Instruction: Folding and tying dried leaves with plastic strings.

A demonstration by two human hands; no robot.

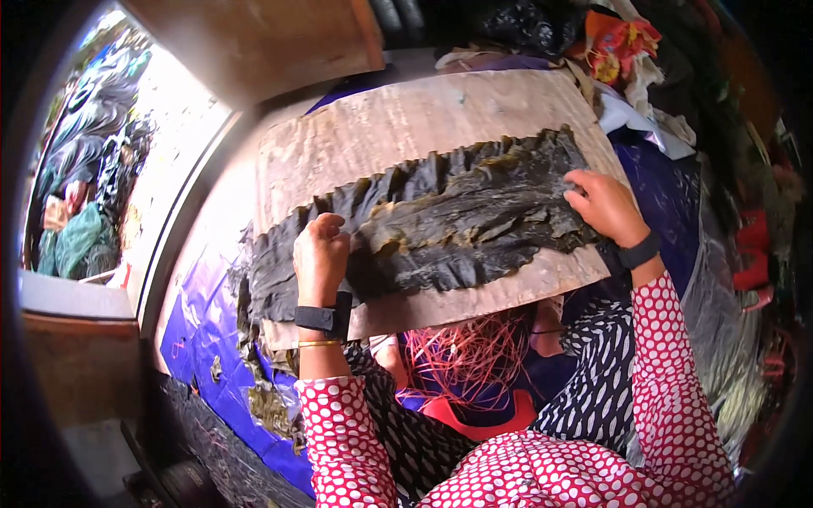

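Note:
A long, dark strip of dried kelp [457,216] with ruffled edges lies slantwise across a pale wooden board [406,106] in front of me. Over the strip's left part is my left hand [322,258], its fingers curled closed; whatever they pinch, if anything, is hidden. My right hand [611,210] is at the kelp's right end, fingers bent, with a small gap between thumb and forefinger and nothing visible in it. Each wrist wears a black band.
Pink-red string [466,356] lies in a heap below the board, between my legs, by a red curved rim [483,415]. Blue sheeting [212,339] with kelp scraps spreads at left. Bags and a red-orange packet [622,46] lie at the back right. A doorway opens at far left.

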